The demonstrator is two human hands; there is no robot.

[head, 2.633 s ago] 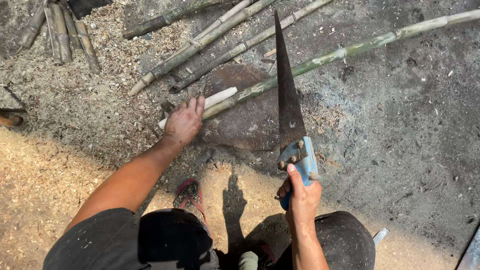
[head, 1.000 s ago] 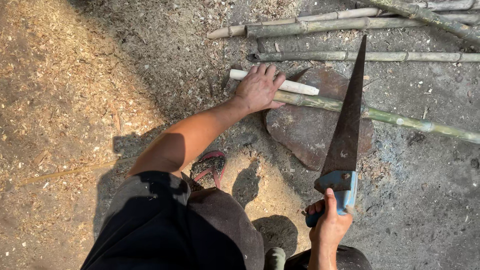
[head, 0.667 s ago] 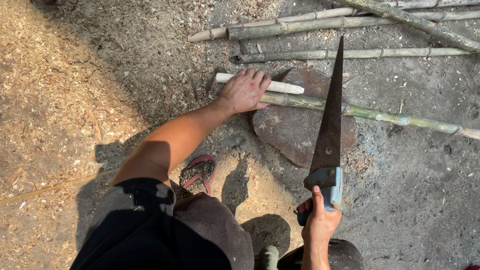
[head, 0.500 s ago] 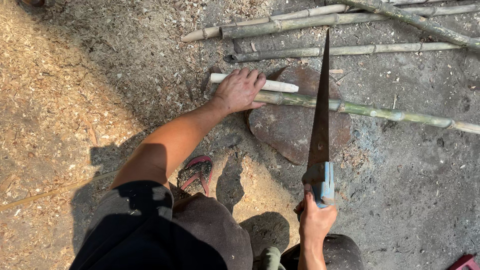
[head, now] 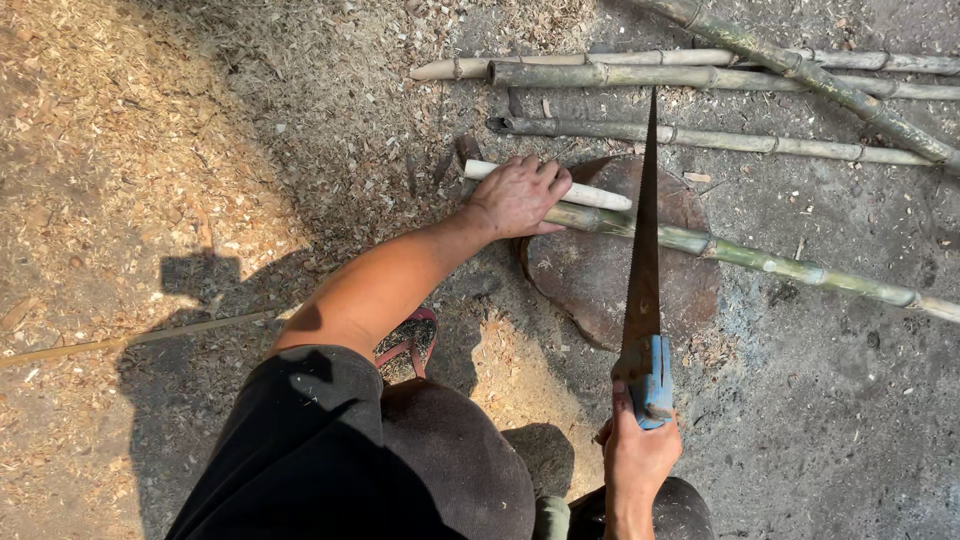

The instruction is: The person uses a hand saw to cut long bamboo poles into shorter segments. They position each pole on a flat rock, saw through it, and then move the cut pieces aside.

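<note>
Left hand (head: pixel 518 195): palm down, gripping green bamboo pole (head: pixel 760 260) lying crosswise on flat stone (head: pixel 590 290).
Right hand (head: pixel 637 455): fist closed around handsaw (head: pixel 643 270), blade crossing the pole.

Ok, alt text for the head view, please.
Seen from above, a left hand presses a green bamboo pole onto a flat stone, while the right hand holds a blue-handled saw across it. More poles lie beyond on sawdust-strewn ground.
</note>
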